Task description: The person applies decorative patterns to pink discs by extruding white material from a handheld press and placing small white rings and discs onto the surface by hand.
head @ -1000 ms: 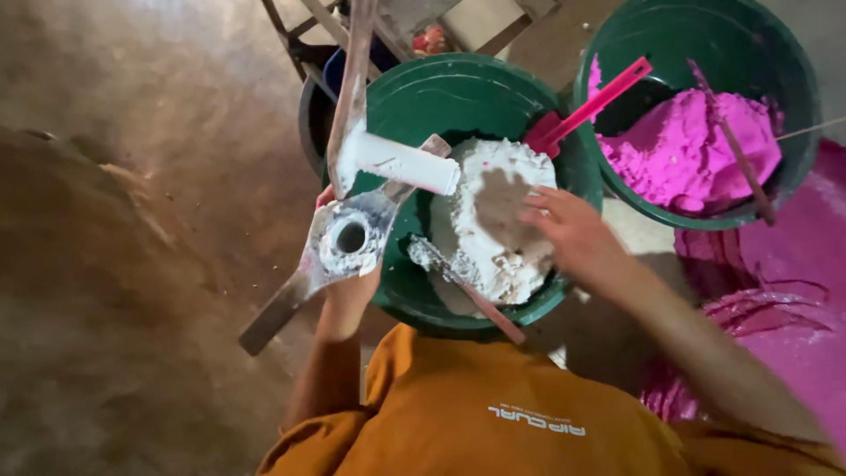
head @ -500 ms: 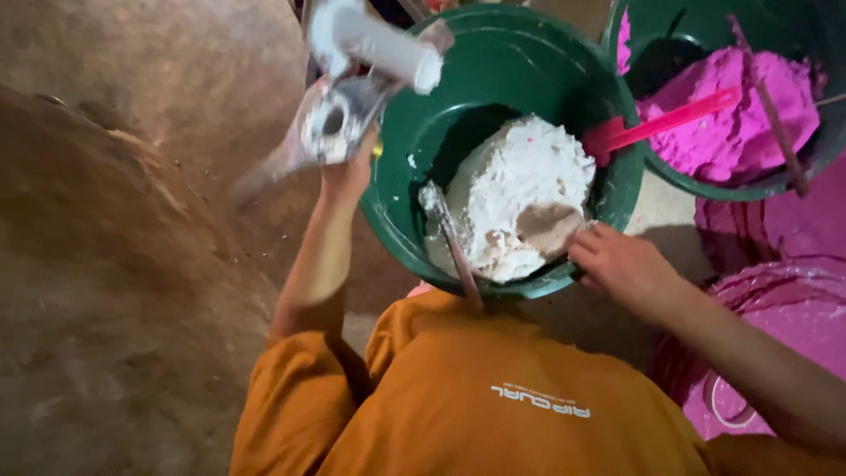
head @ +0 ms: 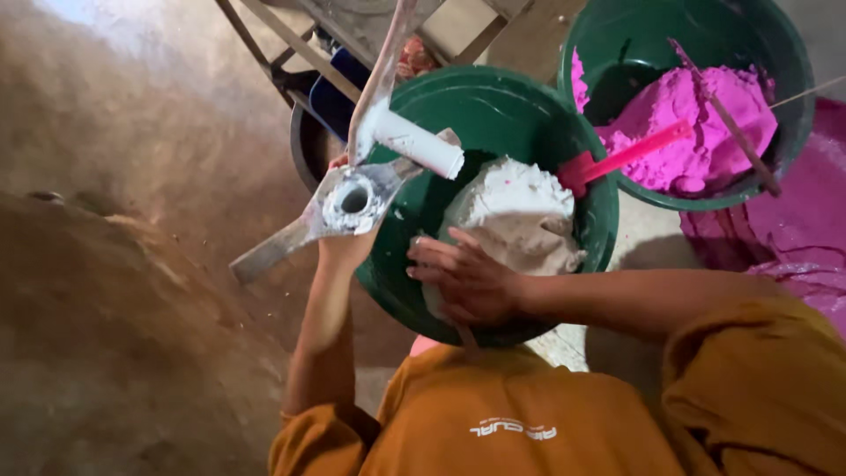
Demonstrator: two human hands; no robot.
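Nearest: right hand [head: 467, 280], fingers spread, lies on the white powder mound [head: 515, 220] inside the near green bucket [head: 493, 115]. Left hand [head: 345, 251], mostly hidden, finger state cannot be told, holds up a powder-caked metal tool [head: 352, 198] with a white tube [head: 416, 143] over the bucket's left rim. Beyond: second green bucket [head: 793, 62] of pink powder [head: 696, 132], pink scoop [head: 630, 157] bridging both; brown earthen floor [head: 115, 291], wooden frame [head: 291, 44] behind.
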